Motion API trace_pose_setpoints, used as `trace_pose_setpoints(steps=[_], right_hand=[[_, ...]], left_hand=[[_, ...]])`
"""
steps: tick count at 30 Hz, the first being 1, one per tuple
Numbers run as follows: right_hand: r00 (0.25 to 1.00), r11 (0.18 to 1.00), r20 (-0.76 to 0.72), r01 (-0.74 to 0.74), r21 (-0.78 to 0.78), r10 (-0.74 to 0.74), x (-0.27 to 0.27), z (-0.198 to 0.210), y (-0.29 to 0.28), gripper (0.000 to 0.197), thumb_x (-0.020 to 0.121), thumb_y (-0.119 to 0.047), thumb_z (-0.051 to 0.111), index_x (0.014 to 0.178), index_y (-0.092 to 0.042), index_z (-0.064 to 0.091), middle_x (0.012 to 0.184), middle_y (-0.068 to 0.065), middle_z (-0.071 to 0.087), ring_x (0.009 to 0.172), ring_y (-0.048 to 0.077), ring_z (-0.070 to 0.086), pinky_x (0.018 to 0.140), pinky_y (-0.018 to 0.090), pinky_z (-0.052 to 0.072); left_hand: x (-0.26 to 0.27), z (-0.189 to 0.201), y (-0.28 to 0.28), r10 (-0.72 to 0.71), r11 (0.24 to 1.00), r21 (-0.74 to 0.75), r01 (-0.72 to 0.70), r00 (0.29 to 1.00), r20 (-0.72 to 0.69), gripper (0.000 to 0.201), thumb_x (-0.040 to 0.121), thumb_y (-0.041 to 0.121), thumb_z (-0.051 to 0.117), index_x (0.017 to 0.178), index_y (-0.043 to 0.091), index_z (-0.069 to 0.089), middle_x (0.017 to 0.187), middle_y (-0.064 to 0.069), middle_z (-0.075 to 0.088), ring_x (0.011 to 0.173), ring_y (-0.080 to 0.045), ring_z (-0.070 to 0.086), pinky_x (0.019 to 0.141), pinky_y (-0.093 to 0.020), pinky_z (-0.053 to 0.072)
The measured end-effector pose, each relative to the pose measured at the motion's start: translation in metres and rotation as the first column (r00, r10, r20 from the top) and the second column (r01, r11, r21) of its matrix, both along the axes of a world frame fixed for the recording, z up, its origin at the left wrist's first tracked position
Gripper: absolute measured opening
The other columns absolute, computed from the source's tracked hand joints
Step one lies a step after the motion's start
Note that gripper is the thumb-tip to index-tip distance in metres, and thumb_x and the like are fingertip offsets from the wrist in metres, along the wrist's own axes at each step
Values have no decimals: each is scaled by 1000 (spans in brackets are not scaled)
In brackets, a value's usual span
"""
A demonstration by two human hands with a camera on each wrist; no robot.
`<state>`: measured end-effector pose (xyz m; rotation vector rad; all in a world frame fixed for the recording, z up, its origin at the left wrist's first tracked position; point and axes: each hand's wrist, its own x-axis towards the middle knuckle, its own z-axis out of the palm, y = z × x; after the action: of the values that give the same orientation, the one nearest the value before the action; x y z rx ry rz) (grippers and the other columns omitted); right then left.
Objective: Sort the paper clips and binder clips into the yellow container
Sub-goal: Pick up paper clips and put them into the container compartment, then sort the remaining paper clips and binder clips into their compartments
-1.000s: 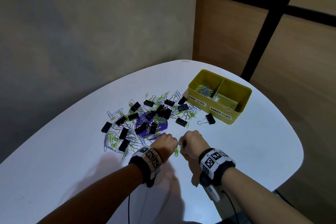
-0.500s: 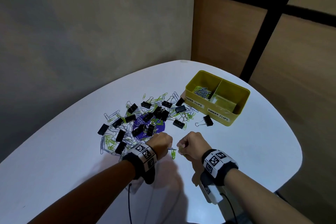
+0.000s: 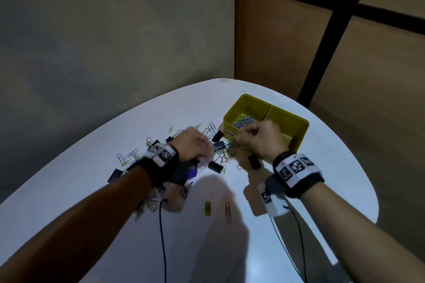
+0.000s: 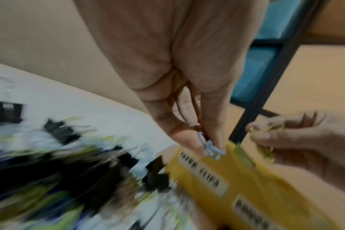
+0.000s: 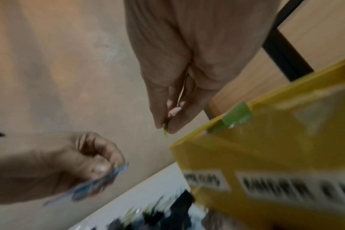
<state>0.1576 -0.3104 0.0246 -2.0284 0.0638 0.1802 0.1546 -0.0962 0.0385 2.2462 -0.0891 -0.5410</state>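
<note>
The yellow container (image 3: 299,132) stands at the table's far right, with silver paper clips (image 3: 244,120) in its left compartment. My left hand (image 3: 207,147) hovers over the clip pile just left of the container. In the left wrist view it (image 4: 209,146) pinches a few pale blue paper clips (image 4: 212,147) at the container's near-left corner. My right hand (image 3: 243,138) is at the container's front wall. In the right wrist view it (image 5: 164,128) pinches a green paper clip (image 5: 165,132) between thumb and fingers.
A pile of black binder clips (image 3: 215,167) and green and silver paper clips (image 3: 126,158) covers the table left of the container. Two loose paper clips (image 3: 207,208) lie on the near table. The wrist cameras' cables (image 3: 162,236) hang below both wrists.
Both hands rose from the pile's near edge and moved forward and right to the container, each carrying paper clips. Two clips now lie where the hands were.
</note>
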Motion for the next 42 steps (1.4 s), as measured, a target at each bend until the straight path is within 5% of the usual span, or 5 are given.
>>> trace_pose_setpoints(steps=[12,18,26,36,42], right_hand=[[997,940,74,35,-341,-10,71,10,-14,29,84,-20,69,111,-12,70,110,13,69,112,30,58,97,37,49],[964,960,258,5,-280,70,40,10,-6,24,90,-17,62,112,-14,70,108,1,69,100,14,61,91,24,47],[880,838,143,-365,-406,452,9,-36,36,19,85,-8,61,98,-15,73,79,4,63,68,20,56,59,33,46],[888,561,-62,-340,-755,455,21,-59,72,29,89,-18,58,116,-10,54,126,13,46,97,37,61,72,42,48],[895,526,-100,-343,-778,435,19,-45,70,46,87,-32,62,125,-11,47,133,11,42,107,37,58,82,44,48]], left_hand=[[95,19,-92,-17,985,167,-29,963,269,18,88,23,62,101,16,73,103,-3,71,90,-13,59,79,-21,41],[78,5,-55,257,960,-184,-210,923,286,14,88,6,58,90,12,71,72,-9,68,62,-22,61,62,-31,53],[53,-47,-10,-452,694,664,281,887,98,27,87,41,53,109,27,63,108,-6,60,99,-29,57,80,-37,46],[18,-70,31,-662,506,848,159,702,263,34,64,33,74,97,26,69,77,2,68,64,-25,63,62,-39,50],[5,-50,48,-570,660,734,159,742,352,37,60,36,77,91,19,66,84,-2,66,80,-28,63,73,-45,46]])
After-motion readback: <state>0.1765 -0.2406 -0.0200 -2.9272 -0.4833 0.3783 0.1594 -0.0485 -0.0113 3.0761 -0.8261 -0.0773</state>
